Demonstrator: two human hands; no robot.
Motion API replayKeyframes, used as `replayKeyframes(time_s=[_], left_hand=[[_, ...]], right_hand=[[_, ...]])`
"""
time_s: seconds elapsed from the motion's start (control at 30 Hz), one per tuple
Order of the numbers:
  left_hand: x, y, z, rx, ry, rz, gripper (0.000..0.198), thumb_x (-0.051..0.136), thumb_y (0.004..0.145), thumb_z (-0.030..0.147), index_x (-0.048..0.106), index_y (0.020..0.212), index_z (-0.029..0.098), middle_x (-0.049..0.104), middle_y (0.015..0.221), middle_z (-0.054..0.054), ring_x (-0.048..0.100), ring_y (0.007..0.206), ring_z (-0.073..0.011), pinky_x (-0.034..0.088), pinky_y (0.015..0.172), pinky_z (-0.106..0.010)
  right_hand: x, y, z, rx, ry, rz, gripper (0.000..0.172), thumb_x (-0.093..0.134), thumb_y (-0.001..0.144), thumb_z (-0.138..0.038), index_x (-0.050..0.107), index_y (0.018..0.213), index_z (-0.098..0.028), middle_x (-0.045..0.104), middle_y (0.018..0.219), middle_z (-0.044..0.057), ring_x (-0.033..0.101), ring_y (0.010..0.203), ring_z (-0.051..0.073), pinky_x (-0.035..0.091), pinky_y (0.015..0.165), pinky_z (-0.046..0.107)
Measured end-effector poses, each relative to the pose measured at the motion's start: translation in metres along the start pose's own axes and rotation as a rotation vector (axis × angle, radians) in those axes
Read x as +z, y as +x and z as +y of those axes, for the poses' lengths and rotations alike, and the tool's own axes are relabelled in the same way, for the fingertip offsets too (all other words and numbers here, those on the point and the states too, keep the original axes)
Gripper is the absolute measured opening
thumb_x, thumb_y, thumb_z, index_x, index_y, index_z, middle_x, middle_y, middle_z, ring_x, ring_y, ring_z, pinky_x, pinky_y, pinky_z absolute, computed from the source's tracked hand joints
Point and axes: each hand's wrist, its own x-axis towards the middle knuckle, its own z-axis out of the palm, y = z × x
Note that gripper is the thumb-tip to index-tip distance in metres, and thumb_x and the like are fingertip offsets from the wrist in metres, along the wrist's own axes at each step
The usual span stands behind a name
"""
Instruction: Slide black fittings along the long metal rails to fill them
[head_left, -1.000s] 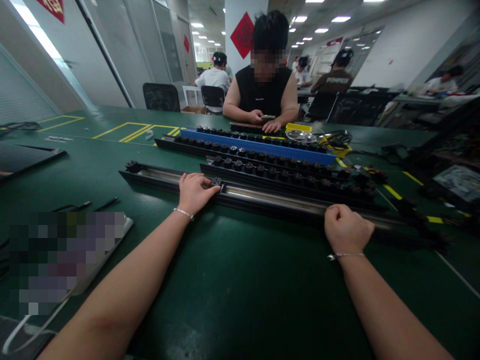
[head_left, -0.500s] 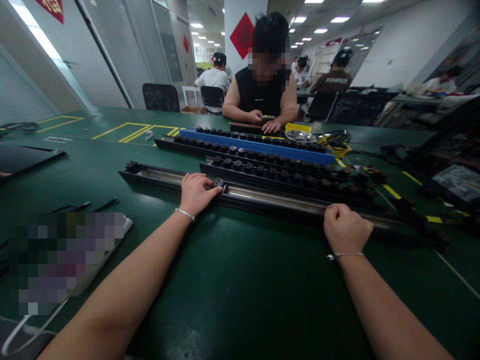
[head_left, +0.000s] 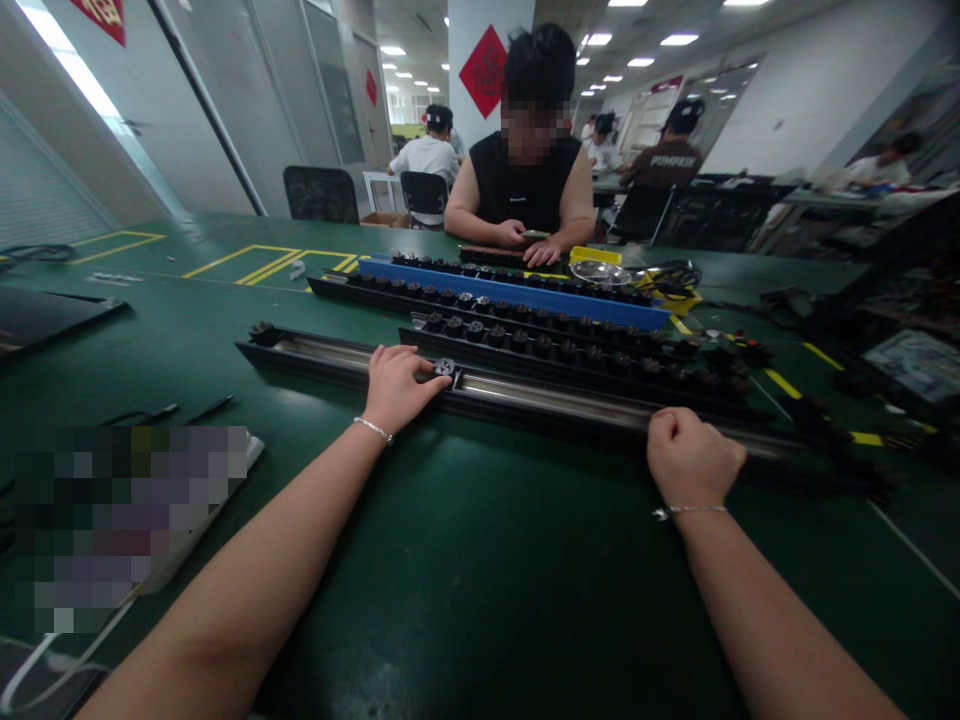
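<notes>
1. The long black rail (head_left: pixel 555 397) lay slantwise across the green table (head_left: pixel 465 600) in front of the person, its left end farther off than its right. A shiny metallic strip ran along its open channel.
2. The left hand (head_left: pixel 397 387) bent over the rail, left of the middle, its thumb and forefinger closed on a black block (head_left: pixel 445 368) seated in the channel.
3. The right hand (head_left: pixel 694 455) was curled into a fist against the rail, towards the right end; whether it gripped anything could not be told, since its fingertips were hidden.
4. An end block (head_left: pixel 261 331) sat at the rail's far left end, well apart from the left hand.
5. Just behind lay a second black rail (head_left: pixel 495 354), lined with small dark pieces; beyond it came a third black rail (head_left: pixel 360 299) and a blue rail (head_left: pixel 517 288).
6. Across the table, a co-worker (head_left: pixel 525 190) in a black sleeveless top held a phone (head_left: pixel 536 234).
7. A yellow tray (head_left: pixel 596 256) stood near a shiny dish (head_left: pixel 600 272).
</notes>
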Motion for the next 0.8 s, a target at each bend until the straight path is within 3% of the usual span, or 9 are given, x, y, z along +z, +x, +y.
replayKeyframes(time_s=[0.8], left_hand=[[-0.004, 0.000, 0.011, 0.017, -0.059, -0.114, 0.022, 0.056, 0.077, 0.044, 0.069, 0.083, 0.027, 0.069, 0.096, -0.002, 0.049, 0.115, -0.0243, 0.016, 0.107, -0.051]], right_hand=[[-0.002, 0.000, -0.001, -0.008, 0.011, -0.016, 0.031, 0.037, 0.082, -0.024, 0.067, 0.083, -0.016, 0.052, 0.059, 0.004, 0.040, 0.059, 0.014, 0.020, 0.064, 0.031]])
